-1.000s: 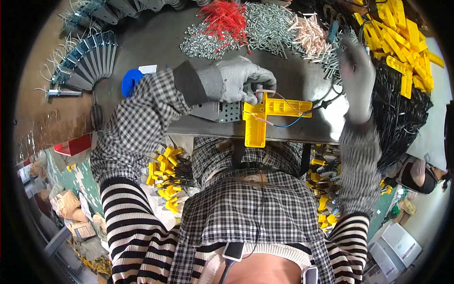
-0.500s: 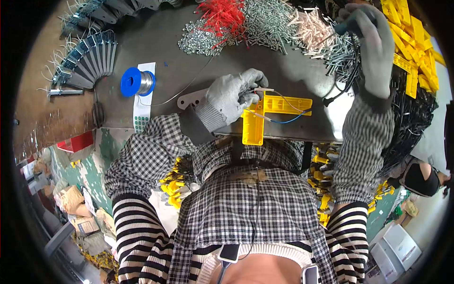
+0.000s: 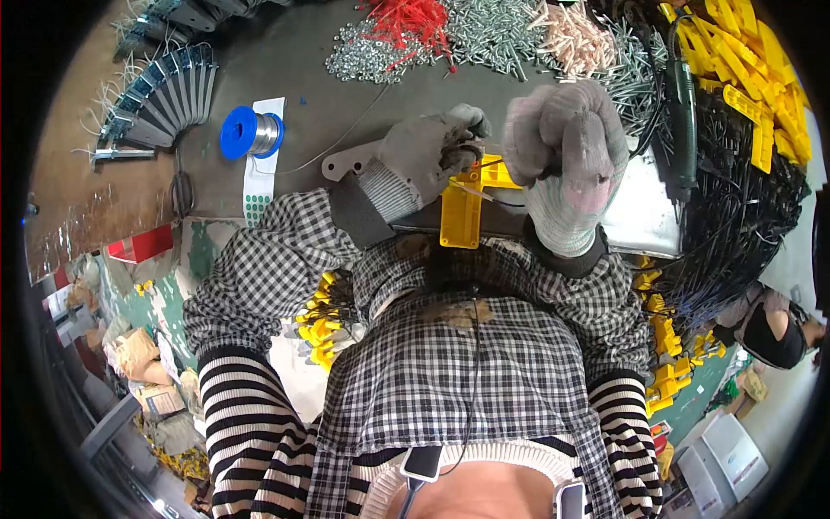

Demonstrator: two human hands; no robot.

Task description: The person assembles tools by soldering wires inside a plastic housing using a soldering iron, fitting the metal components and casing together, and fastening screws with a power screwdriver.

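My left hand (image 3: 437,151), in a grey glove with dark stains, is closed at the corner of a yellow L-shaped plastic housing (image 3: 461,216). Its fingertips hide part of that corner. A thin wire (image 3: 488,197) runs across the housing toward the right. My right hand (image 3: 571,143), also gloved, is over the housing's right arm with its fingers curled in; whatever they hold is hidden. Beside my left wrist lies a grey metal plate with holes (image 3: 350,162). A dark electric screwdriver (image 3: 681,130) hangs upright to the right of my right hand.
A blue spool of solder wire (image 3: 251,132) stands on a white strip at left. Along the back lie piles of nuts (image 3: 367,56), red pieces (image 3: 406,30), screws (image 3: 488,39) and pale pegs (image 3: 575,43). Yellow housings (image 3: 735,52) and black cables (image 3: 735,199) are heaped at right.
My right hand has let go of the dark screwdriver at the upper right and come down and left to the yellow housing. My left hand stays at the housing's corner.
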